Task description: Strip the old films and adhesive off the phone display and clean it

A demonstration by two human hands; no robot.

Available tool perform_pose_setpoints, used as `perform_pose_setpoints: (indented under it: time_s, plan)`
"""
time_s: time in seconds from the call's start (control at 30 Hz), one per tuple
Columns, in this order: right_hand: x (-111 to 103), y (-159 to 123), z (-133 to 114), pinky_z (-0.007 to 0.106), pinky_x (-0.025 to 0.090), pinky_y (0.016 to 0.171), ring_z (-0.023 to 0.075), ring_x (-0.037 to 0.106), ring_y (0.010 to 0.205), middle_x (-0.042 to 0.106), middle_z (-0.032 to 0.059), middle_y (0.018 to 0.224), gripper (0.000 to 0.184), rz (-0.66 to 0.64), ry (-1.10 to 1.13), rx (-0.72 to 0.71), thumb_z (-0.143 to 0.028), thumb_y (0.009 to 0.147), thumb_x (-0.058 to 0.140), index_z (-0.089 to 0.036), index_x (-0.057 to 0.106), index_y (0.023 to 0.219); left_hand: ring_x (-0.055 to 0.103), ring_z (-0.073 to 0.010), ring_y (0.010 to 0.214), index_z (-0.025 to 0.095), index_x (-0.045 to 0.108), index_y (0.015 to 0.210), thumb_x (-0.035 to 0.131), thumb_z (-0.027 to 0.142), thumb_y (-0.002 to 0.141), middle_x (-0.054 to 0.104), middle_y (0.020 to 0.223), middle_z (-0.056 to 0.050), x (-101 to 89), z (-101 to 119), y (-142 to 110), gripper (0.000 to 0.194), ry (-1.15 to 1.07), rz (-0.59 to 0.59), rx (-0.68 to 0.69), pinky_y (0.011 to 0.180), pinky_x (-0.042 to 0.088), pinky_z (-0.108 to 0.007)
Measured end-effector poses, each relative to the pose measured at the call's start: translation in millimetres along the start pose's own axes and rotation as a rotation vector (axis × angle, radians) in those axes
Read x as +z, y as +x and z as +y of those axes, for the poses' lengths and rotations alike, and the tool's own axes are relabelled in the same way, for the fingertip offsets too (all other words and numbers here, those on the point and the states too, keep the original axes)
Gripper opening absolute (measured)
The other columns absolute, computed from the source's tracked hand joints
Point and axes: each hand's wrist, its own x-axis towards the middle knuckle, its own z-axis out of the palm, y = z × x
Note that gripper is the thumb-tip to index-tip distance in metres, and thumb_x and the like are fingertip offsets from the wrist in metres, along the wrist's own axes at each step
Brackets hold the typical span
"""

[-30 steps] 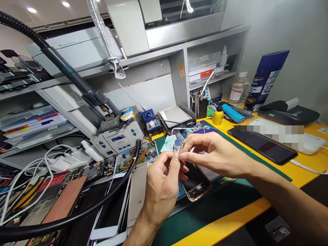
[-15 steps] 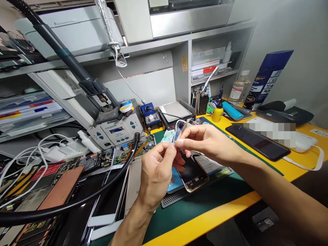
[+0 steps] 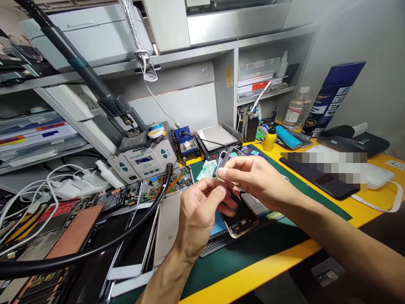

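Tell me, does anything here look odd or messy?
Yes: beyond the left hand, a crumpled white sheet looks stained, with green blotches. The black hose sprawls across the phones at left. No spill shows.

bare hands (image 3: pixel 202 209), bare wrists (image 3: pixel 186 250), slim uncovered forearms (image 3: pixel 335 232)

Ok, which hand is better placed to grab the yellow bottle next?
Likely the right hand: it is nearer the yellow bottle than the left hand. It seems to pinch a slim item, so would need freeing first.
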Motion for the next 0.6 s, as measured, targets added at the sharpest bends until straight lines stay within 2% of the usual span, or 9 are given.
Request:
perform_pose_setpoints:
  time_s: [0.27,0.6]
  plan:
    - [0.7,-0.9,1.0,0.024,0.036,0.057,0.0093,0.046,0.059,0.056,-0.0032,0.063,0.03,-0.031,0.037,0.012,-0.039,0.078,0.083,-0.014,0.067,0.072,0.07,-0.0202,0.067,0.011,0.072,0.084,0.068,0.026,0.087,0.075,0.079,-0.01,0.0,4.4,-0.8,0.016,-0.047,0.035,0.013,0.053,0.058,-0.027]
    - [2.8,-0.8,0.7,0.026,0.038,0.059,0.0111,0.049,0.058,0.056,-0.0026,0.06,0.033,-0.035,0.044,0.05,-0.042,0.075,0.084,-0.014,0.067,0.068,0.071,-0.0206,0.065,0.014,0.069,0.082,0.067,0.025,0.086,0.077,0.079,-0.007,1.4,1.2,-0.6,0.012,-0.039,0.06,0.013,0.054,0.057,-0.028]
